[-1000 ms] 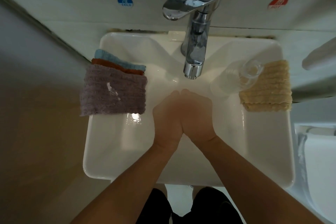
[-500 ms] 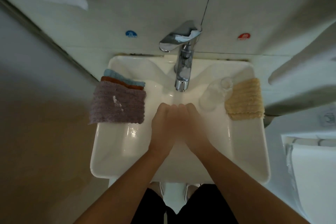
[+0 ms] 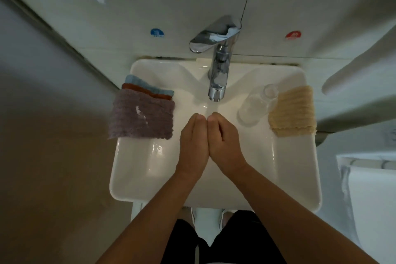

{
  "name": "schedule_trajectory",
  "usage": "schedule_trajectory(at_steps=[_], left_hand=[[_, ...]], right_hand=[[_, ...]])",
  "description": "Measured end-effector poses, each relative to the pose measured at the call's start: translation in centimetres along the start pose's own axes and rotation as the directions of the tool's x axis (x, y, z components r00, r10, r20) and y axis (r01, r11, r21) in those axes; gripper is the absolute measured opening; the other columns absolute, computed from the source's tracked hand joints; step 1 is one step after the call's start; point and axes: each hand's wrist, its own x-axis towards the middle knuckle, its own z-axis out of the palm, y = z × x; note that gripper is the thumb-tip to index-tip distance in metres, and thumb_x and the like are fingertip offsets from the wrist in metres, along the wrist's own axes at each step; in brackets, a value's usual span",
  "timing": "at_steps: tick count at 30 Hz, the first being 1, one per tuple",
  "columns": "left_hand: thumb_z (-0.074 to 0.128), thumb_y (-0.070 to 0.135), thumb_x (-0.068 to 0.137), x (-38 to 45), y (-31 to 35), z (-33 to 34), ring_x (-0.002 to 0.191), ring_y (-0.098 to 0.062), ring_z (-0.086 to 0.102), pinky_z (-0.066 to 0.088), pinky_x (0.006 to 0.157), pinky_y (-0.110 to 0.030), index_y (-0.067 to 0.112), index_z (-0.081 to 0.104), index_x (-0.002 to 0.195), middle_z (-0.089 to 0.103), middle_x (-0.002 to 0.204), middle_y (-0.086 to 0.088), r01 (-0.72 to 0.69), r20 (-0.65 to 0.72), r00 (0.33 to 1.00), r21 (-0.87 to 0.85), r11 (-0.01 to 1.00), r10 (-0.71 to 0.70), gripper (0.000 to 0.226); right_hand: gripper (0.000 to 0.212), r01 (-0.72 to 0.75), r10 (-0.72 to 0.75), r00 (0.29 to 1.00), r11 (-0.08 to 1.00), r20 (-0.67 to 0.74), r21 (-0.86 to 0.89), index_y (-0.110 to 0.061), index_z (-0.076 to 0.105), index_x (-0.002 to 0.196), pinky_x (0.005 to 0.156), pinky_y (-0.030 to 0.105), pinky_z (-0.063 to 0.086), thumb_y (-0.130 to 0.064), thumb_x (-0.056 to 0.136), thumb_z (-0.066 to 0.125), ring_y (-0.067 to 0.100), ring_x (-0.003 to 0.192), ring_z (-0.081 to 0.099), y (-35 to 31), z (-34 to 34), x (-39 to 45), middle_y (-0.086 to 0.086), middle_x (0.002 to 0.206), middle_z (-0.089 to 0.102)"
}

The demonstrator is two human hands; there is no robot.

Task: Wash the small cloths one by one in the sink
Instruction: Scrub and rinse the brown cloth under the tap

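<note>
A white sink point(image 3: 150, 191) has a chrome faucet point(image 3: 218, 75) at its back, with a thin stream of water below the spout. My left hand point(image 3: 194, 137) and my right hand point(image 3: 224, 137) are side by side in the basin, touching, backs up, just under the spout. Their fingers curl downward out of sight, and no cloth shows in them. On the left rim a purple cloth point(image 3: 141, 114) lies on an orange cloth point(image 3: 137, 88) and a blue cloth point(image 3: 141, 82). A yellow cloth point(image 3: 292, 111) lies on the right rim.
A clear glass point(image 3: 255, 107) lies tilted on the right rim beside the yellow cloth. Blue cold point(image 3: 157, 33) and red hot point(image 3: 293, 35) stickers are on the wall behind. A white fixture point(image 3: 375, 188) stands at the right.
The view has pulled back and tilted up, so more wall shows. My hands stay together under the spout, now with a small gap at the knuckles.
</note>
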Motion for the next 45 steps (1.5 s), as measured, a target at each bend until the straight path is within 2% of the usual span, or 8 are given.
schedule_trajectory(at_steps=[2,9,16,22,28,32,40,45], left_hand=[[0.045,0.014,0.101,0.3,-0.5,0.0,0.056,-0.001,0.048,0.043,0.055,-0.019,0.035,0.049,0.056,0.049,0.056,0.015,-0.046,-0.003,0.999,-0.034,0.998,0.046,0.049],[0.042,0.042,0.104,1.3,-1.5,0.3,0.059,-0.006,0.056,0.046,0.059,-0.024,0.036,0.059,0.065,0.057,0.059,0.012,-0.2,0.019,0.979,-0.049,0.979,0.201,0.043],[0.041,0.031,0.11,2.2,-2.0,-0.2,0.055,-0.001,0.046,0.04,0.054,-0.016,0.041,0.051,0.068,0.048,0.058,0.017,-0.242,0.026,0.97,0.001,0.97,0.242,0.044],[0.045,0.035,0.106,1.7,-2.7,0.5,0.052,-0.009,0.05,0.042,0.052,-0.024,0.019,0.056,0.063,0.051,0.053,0.009,-0.25,-0.057,0.966,0.038,0.967,0.252,0.047],[0.047,0.025,0.108,2.6,-2.8,1.2,0.048,-0.004,0.05,0.041,0.048,-0.021,0.024,0.058,0.056,0.052,0.048,0.011,-0.197,-0.096,0.977,-0.056,0.979,0.191,0.053],[0.046,0.031,0.107,3.1,-3.2,1.1,0.048,-0.006,0.051,0.041,0.049,-0.025,0.034,0.058,0.051,0.052,0.047,0.012,-0.175,-0.116,0.979,-0.052,0.983,0.168,0.058],[0.047,0.034,0.107,3.2,-4.3,0.7,0.05,-0.006,0.056,0.044,0.05,-0.023,0.033,0.065,0.055,0.057,0.05,0.01,-0.128,-0.136,0.983,-0.047,0.991,0.121,0.055],[0.046,0.061,0.1,2.6,-2.7,-0.5,0.055,-0.003,0.062,0.046,0.05,-0.017,0.022,0.072,0.077,0.066,0.06,0.008,0.015,0.007,1.0,0.078,0.997,-0.015,0.052]], right_hand=[[0.039,0.085,-0.086,0.995,0.996,-0.043,-0.038,-0.005,0.043,0.063,0.048,0.037,0.036,-0.017,0.099,0.04,0.017,0.049,0.042,0.4,0.3,0.2,0.007,0.054,0.045],[0.039,0.177,-0.185,0.981,0.978,-0.065,-0.113,-0.015,0.043,0.061,0.048,0.022,0.031,-0.02,0.1,0.041,0.009,0.046,0.039,1.6,0.0,1.2,-0.004,0.05,0.041],[0.046,0.116,-0.119,0.981,0.993,-0.151,-0.026,-0.012,0.032,0.056,0.044,0.029,0.029,-0.017,0.095,0.056,0.007,0.047,0.029,1.4,-0.2,1.5,0.002,0.048,0.03],[0.053,0.051,-0.051,0.992,0.999,-0.119,-0.002,0.003,0.044,0.052,0.042,0.032,0.029,-0.016,0.101,0.054,0.026,0.041,0.038,2.1,0.0,1.4,0.01,0.043,0.04],[0.054,0.028,-0.024,0.993,0.999,-0.115,0.04,0.002,0.052,0.052,0.038,0.032,0.033,-0.018,0.102,0.054,0.029,0.039,0.045,2.6,0.3,2.5,0.01,0.042,0.046],[0.053,-0.019,0.024,0.995,0.999,-0.096,0.05,0.004,0.054,0.053,0.04,0.026,0.033,-0.016,0.102,0.054,0.019,0.039,0.044,3.1,0.8,2.8,0.011,0.043,0.048],[0.052,-0.093,0.094,0.994,0.995,-0.048,0.028,0.007,0.057,0.057,0.042,0.033,0.035,-0.019,0.102,0.054,0.031,0.043,0.047,3.7,1.0,2.8,0.019,0.047,0.052],[0.051,-0.239,0.243,0.968,0.969,0.065,-0.058,0.004,0.055,0.075,0.044,0.033,0.049,-0.038,0.102,0.055,0.027,0.052,0.06,2.1,-0.9,2.5,0.021,0.063,0.06]])
